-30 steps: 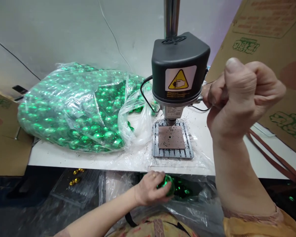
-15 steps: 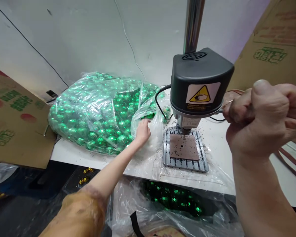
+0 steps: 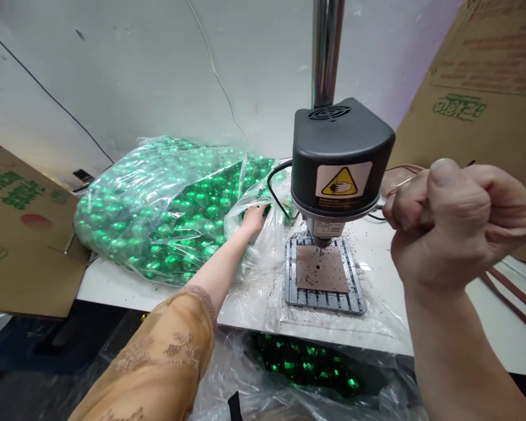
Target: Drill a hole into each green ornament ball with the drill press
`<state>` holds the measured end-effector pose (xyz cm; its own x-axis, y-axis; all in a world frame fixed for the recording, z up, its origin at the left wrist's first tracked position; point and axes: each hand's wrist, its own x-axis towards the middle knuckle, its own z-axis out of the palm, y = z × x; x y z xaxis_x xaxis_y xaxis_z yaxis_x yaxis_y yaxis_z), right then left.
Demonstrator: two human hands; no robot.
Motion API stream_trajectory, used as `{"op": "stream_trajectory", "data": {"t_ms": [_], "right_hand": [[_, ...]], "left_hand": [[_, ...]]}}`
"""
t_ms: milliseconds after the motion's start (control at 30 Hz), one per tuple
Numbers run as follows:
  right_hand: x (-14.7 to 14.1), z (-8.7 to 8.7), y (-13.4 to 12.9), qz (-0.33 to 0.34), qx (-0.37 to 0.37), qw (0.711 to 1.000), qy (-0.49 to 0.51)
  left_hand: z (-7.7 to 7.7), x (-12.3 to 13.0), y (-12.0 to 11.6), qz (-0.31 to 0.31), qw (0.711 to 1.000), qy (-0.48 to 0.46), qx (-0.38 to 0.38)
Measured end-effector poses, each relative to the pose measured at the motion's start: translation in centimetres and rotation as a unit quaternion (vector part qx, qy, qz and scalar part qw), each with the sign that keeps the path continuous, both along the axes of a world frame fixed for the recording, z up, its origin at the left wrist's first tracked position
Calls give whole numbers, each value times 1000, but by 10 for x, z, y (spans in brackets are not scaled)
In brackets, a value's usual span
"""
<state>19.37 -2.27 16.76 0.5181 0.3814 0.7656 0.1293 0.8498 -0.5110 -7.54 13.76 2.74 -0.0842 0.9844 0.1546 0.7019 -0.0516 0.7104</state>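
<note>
My left hand [image 3: 253,220] reaches into the mouth of a clear plastic bag [image 3: 158,175] full of shiny green faceted beads [image 3: 201,204]. Its fingertips are hidden among plastic and beads, so what they touch does not show. My right hand [image 3: 451,222] is closed in a fist close to the right side of a black bench drill press [image 3: 342,146]; whatever it grips is hidden. Under the chuck, a brown square plate [image 3: 319,278] with a dark hole lies on the slotted grey base [image 3: 291,286]. Dark shavings are scattered over both.
Below the white table's front edge, more green beads [image 3: 307,365] lie in an open clear bag [image 3: 223,362]. Cardboard boxes stand at left [image 3: 30,251] and right [image 3: 473,76]. A black cable [image 3: 272,181] loops beside the drill press, and brown straps [image 3: 512,298] lie at right.
My left hand has gone deeper into the bag's opening, its fingers now out of sight. The right fist keeps its shape beside the drill press. The whole view has shifted slightly.
</note>
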Motion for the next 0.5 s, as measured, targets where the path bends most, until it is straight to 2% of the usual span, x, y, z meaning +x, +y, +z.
{"op": "stream_trajectory", "data": {"t_ms": [167, 367, 433, 500], "right_hand": [[0, 0, -1, 3, -10, 1000, 8], [1, -1, 3, 13, 10, 1000, 12], [1, -2, 4, 18, 10, 1000, 15], [0, -2, 4, 20, 15, 1000, 16]], "left_hand": [[12, 4, -12, 29, 996, -73, -42], [29, 7, -54, 52, 977, -186, -87], [36, 7, -72, 42, 961, -258, -93], [42, 10, -90, 9, 925, -363, -111]]}}
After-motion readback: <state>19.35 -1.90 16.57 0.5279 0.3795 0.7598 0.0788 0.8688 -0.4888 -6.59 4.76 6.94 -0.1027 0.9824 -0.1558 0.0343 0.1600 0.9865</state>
